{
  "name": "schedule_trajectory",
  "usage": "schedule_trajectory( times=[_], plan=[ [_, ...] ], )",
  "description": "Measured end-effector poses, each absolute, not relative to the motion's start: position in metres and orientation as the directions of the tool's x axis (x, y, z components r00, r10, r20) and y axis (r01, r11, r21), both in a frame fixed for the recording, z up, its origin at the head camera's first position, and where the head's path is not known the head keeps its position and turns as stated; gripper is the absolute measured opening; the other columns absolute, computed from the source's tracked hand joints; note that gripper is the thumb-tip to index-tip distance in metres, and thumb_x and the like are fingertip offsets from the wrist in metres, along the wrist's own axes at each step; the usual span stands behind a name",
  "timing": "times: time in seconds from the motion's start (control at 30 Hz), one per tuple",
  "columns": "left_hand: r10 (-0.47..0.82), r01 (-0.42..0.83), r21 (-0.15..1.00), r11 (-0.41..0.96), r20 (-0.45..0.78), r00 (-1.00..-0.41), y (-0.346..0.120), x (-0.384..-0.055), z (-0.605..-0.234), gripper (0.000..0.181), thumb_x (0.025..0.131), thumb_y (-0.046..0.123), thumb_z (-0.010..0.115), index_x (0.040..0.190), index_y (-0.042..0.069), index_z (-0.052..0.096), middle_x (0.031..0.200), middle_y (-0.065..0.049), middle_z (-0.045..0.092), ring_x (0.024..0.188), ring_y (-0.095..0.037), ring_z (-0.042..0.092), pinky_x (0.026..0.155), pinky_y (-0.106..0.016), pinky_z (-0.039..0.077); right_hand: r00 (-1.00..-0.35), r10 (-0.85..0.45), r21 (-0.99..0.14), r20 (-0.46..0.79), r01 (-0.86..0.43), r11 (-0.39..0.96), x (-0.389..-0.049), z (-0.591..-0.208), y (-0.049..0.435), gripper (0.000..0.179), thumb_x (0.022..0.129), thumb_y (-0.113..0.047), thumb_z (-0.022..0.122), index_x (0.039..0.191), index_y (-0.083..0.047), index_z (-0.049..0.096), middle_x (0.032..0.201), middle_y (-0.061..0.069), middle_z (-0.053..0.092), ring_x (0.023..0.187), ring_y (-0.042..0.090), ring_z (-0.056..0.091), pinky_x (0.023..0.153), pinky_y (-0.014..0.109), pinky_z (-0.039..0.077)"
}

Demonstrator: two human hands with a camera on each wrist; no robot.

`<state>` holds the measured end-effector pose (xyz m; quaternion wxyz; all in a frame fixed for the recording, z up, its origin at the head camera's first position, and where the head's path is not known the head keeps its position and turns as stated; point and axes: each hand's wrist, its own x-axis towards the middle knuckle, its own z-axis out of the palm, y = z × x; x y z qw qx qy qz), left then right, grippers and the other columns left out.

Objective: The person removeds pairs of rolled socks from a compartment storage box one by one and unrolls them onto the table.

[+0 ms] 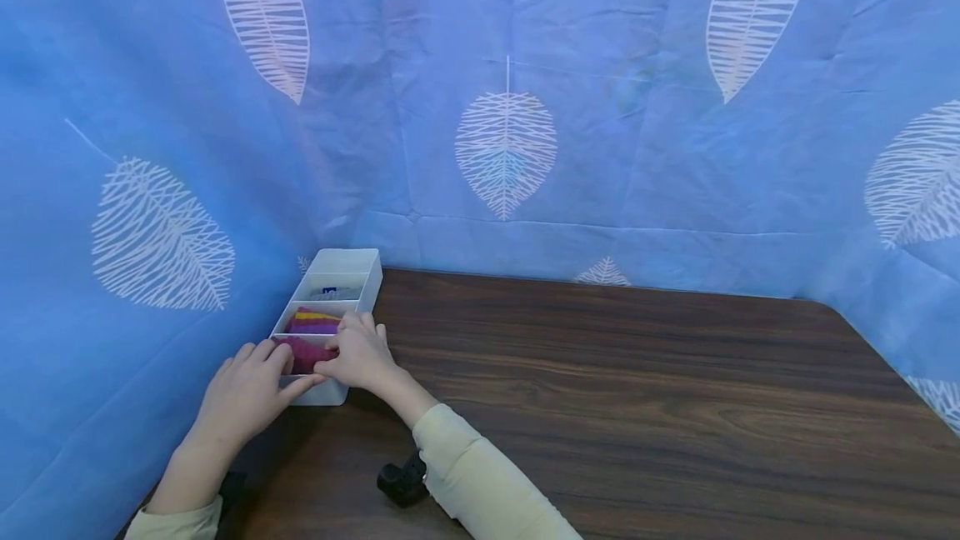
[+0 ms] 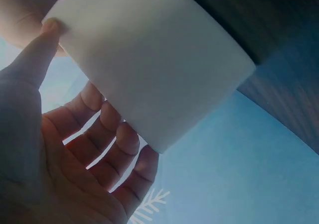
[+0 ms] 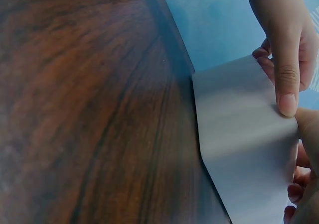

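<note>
A white divided storage box (image 1: 335, 394) stands at the table's left end, with a folded maroon cloth (image 1: 306, 354) in its nearest compartment. My left hand (image 1: 243, 394) lies over the box's near left corner, fingertips at the cloth and the thumb stretched along the front rim. In the left wrist view, its fingers (image 2: 132, 139) line the edge of the box. From the right side, my right hand (image 1: 365, 352) reaches over the rim, its bent fingers and thumb pinching the maroon cloth. The fingertips inside the box are partly hidden.
Behind the maroon cloth, another compartment holds purple and yellow folded cloth (image 1: 315, 322). A clear packet with a blue label (image 1: 335, 294) lies farther back. A black object (image 1: 402, 480) is beside the right sleeve. Blue leaf-patterned fabric (image 1: 420, 107) borders the dark wooden table (image 1: 637, 390).
</note>
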<state>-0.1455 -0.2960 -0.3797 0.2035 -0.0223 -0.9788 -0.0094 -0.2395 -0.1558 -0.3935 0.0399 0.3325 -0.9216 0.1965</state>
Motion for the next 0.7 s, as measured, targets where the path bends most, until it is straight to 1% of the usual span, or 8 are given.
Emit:
schedule_trajectory(
  times=[0.1,0.2,0.4,0.57,0.7],
  plan=[
    [0.057,0.067,0.008,0.998,0.432,-0.900,-0.298,-0.147,-0.380,0.045,0.077,0.046,0.079,0.090,0.006,0.063,0.078,-0.009,0.059,0.070,-0.021,0.046,0.063,-0.041,0.051,-0.793,-0.571,-0.369,0.215,-0.607,0.704,-0.240,-0.393,-0.156,0.032,0.085,-0.050,0.070,0.108,-0.030,0.077,0.109,-0.007,0.051,0.102,0.008,0.037,0.080,0.024,0.031],
    [0.074,0.082,-0.005,0.997,0.479,-0.874,-0.299,-0.149,-0.382,0.044,0.076,0.044,0.080,0.089,0.005,0.063,0.079,-0.011,0.059,0.070,-0.022,0.047,0.063,-0.043,0.052,-0.806,-0.547,-0.392,0.228,-0.590,0.706,-0.240,-0.393,-0.158,0.032,0.084,-0.050,0.070,0.108,-0.029,0.077,0.111,-0.006,0.051,0.103,0.008,0.037,0.079,0.022,0.032],
    [0.112,0.119,-0.024,0.993,0.565,-0.817,-0.300,-0.155,-0.386,0.046,0.072,0.042,0.084,0.084,0.005,0.060,0.076,-0.013,0.056,0.068,-0.024,0.046,0.060,-0.042,0.049,-0.832,-0.488,-0.397,0.264,-0.555,0.731,-0.242,-0.395,-0.160,0.033,0.083,-0.050,0.070,0.108,-0.029,0.077,0.112,-0.006,0.052,0.101,0.008,0.038,0.077,0.020,0.033],
    [0.110,0.125,-0.014,0.992,0.577,-0.809,-0.299,-0.154,-0.389,0.046,0.069,0.039,0.086,0.082,0.005,0.059,0.075,-0.013,0.056,0.067,-0.024,0.046,0.059,-0.041,0.048,-0.827,-0.474,-0.415,0.301,-0.561,0.716,-0.239,-0.396,-0.159,0.032,0.085,-0.049,0.068,0.107,-0.027,0.077,0.109,-0.006,0.054,0.098,0.008,0.039,0.075,0.019,0.034],
    [0.117,0.128,-0.023,0.991,0.589,-0.799,-0.299,-0.152,-0.390,0.046,0.068,0.038,0.087,0.080,0.006,0.057,0.071,-0.010,0.053,0.064,-0.023,0.043,0.055,-0.037,0.042,-0.806,-0.465,-0.425,0.368,-0.590,0.686,-0.237,-0.391,-0.157,0.033,0.086,-0.046,0.066,0.106,-0.023,0.078,0.106,-0.006,0.056,0.096,0.009,0.040,0.073,0.017,0.033]
  ],
)
